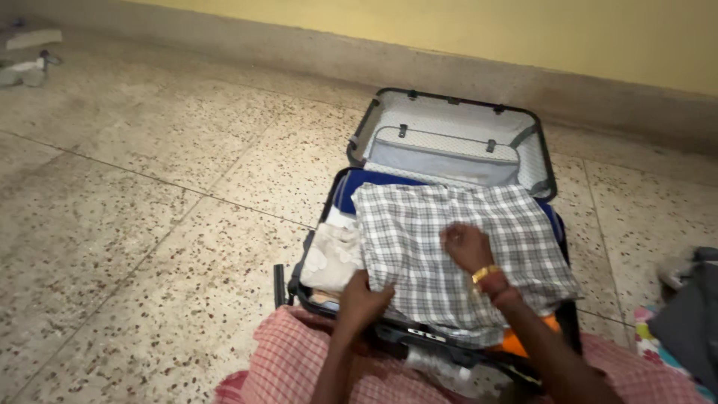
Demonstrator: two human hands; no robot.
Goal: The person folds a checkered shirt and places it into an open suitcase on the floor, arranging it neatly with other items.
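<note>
An open blue suitcase [340, 191] lies on the floor in front of me, its grey-lined lid [449, 142] tilted back toward the wall. A folded grey-and-white checked shirt [419, 224] lies on top of the packed clothes. My right hand [465, 245], with a gold bangle and red threads at the wrist, presses flat on the middle of the shirt. My left hand [363, 299] rests on the shirt's near left corner, fingers curled over its edge. Cream-coloured cloth [333, 254] sits in the case to the left of the shirt. Something orange [516, 344] shows under the shirt's near right side.
A red-and-white checked cloth [292, 359] covers my lap at the case's near edge. Grey and patterned fabric [688, 322] lies on the speckled floor [149, 224] at the right. Small items [30, 60] lie at the far left by the yellow wall [523, 30].
</note>
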